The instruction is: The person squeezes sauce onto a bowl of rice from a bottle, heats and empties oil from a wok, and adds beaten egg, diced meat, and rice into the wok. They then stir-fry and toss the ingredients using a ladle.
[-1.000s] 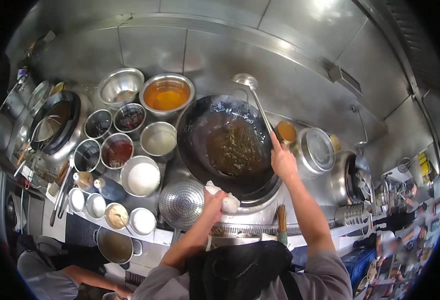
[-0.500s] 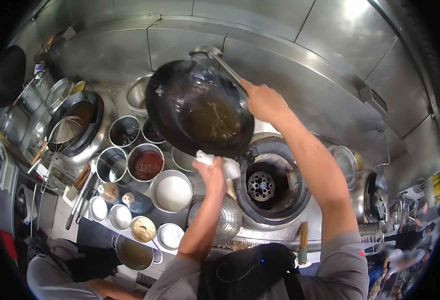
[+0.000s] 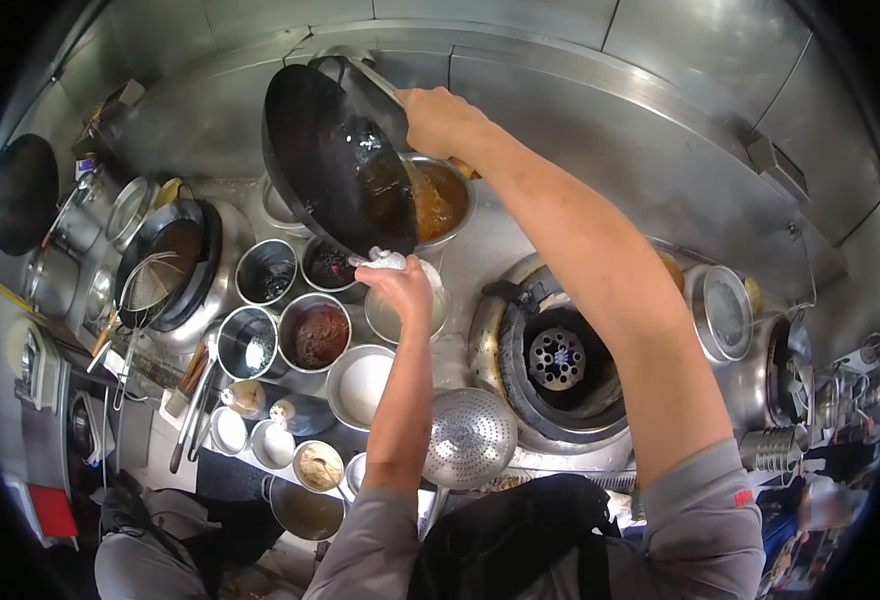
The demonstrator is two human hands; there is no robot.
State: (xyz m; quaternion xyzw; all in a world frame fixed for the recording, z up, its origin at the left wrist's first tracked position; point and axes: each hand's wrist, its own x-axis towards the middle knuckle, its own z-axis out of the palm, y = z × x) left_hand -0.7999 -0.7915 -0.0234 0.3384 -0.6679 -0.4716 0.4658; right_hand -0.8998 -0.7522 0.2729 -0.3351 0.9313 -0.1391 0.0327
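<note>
– How is the wok (image 3: pixel 310 150) likely to handle?

– As heavy, stiff and probably hot, it is judged, with its weight made uneven by the loose, oily liquid (image 3: pixel 385 190) inside. The rim may be slippery too, so a hold is best taken at the near rim, through folded cloth, with the far side steadied.

– How is it held?

– The near rim is pinched through a white cloth (image 3: pixel 387 259) by the left hand (image 3: pixel 405 290), which is closed; its fingers are partly hidden. The ladle (image 3: pixel 378 84) is clasped by its handle in the closed right hand (image 3: pixel 445 120). Whether the wok is braced by the ladle's head cannot be told.

– And where is the wok?

– It is held up beyond the left hand and to the left of the right hand, steeply tilted. Liquid is being tipped over its edge into the metal bowl (image 3: pixel 471 215), which is found just below the right hand.

– What is changed from the earlier frames?

– At first the wok is seated on the burner (image 3: pixel 560 358); then it is seen lifted, less tilted. Now it is carried farther left, the burner is left uncovered to the right of the left hand, and the metal bowl, hidden a moment ago, is partly revealed.
</note>
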